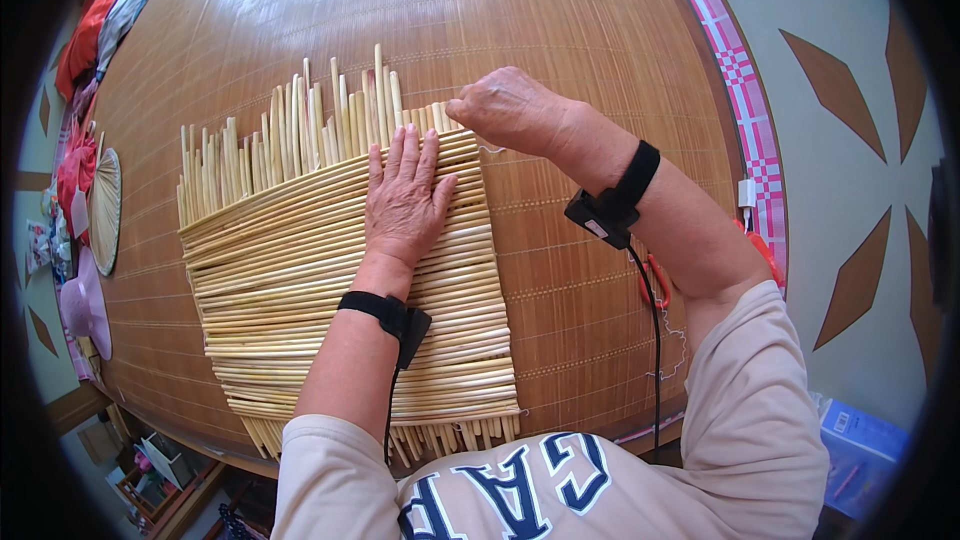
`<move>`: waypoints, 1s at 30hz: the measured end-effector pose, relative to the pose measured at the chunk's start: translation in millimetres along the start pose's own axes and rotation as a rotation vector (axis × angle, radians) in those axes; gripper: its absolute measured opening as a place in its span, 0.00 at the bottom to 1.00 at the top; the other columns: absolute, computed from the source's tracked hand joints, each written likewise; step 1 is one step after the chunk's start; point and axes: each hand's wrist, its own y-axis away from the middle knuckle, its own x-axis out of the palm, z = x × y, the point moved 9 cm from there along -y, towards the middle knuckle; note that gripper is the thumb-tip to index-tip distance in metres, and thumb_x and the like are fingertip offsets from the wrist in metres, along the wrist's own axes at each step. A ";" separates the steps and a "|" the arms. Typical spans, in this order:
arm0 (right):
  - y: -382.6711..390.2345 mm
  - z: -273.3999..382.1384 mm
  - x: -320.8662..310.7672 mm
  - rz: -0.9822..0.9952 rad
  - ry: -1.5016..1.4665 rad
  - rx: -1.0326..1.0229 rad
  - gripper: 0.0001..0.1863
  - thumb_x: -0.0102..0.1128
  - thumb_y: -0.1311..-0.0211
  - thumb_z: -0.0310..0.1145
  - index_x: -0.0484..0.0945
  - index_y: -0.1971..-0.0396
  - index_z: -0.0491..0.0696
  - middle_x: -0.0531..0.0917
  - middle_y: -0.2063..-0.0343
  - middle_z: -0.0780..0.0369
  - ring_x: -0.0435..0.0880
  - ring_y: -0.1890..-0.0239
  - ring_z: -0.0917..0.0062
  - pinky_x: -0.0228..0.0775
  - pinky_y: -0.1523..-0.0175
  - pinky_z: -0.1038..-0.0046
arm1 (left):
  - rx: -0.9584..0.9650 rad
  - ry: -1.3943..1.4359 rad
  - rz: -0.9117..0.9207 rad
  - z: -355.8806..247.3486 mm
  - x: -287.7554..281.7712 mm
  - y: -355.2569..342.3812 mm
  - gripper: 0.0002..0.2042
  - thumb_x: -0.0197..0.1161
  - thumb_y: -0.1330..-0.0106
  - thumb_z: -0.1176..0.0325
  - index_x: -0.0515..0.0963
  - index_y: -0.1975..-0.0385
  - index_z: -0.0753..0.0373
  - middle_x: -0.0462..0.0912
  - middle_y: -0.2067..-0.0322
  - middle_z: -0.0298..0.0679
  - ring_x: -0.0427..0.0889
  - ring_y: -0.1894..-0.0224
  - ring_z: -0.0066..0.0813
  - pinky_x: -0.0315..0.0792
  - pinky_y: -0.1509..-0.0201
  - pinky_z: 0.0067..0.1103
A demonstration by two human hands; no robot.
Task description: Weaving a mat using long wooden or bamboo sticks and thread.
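A mat of pale straw-coloured stalks [300, 280] lies in front of me, its rows running side to side. Along its far edge, upright stalks [290, 135] of uneven length stick out away from me; shorter ends show at the near edge. My left hand [408, 205] rests flat on the upper right part of the mat, fingers spread toward the far edge. At the mat's far right corner, my right hand [510, 110] is closed, its fingers curled beside the last stalk ends. What it grips is hidden. A thin white thread shows just below it at the mat's side.
Beneath everything is a brown slatted bed mat [590, 30]. Red-handled scissors [655, 283] and loose white thread lie under my right forearm. A hand fan [105, 212], a pink hat [86, 303] and red cloth [95, 30] line the left edge. A white plug [747, 193] sits at right.
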 end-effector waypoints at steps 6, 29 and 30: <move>1.7 -5.1 -4.7 -0.073 0.037 -0.007 0.02 0.56 0.52 0.23 0.73 0.76 0.44 0.79 0.80 0.59 0.82 0.73 0.68 0.75 0.71 0.72 | 0.001 -0.002 -0.008 0.7 -0.7 0.3 0.26 0.41 0.34 0.51 0.55 0.38 0.55 0.56 0.38 0.42 0.49 0.34 0.33 0.36 0.31 0.32; -2.3 1.7 2.9 0.003 0.009 0.006 0.03 0.58 0.52 0.25 0.74 0.76 0.43 0.79 0.82 0.58 0.82 0.74 0.68 0.76 0.70 0.72 | -0.003 -0.001 -0.004 2.2 -0.2 1.0 0.26 0.41 0.34 0.51 0.56 0.38 0.56 0.56 0.37 0.42 0.49 0.33 0.33 0.36 0.31 0.33; -2.8 3.2 2.7 -0.006 0.012 -0.001 0.03 0.57 0.53 0.24 0.74 0.76 0.43 0.79 0.82 0.58 0.82 0.74 0.68 0.76 0.71 0.72 | -0.004 -0.001 -0.003 2.7 -0.4 1.2 0.26 0.41 0.34 0.51 0.56 0.38 0.56 0.56 0.37 0.42 0.49 0.33 0.33 0.36 0.31 0.33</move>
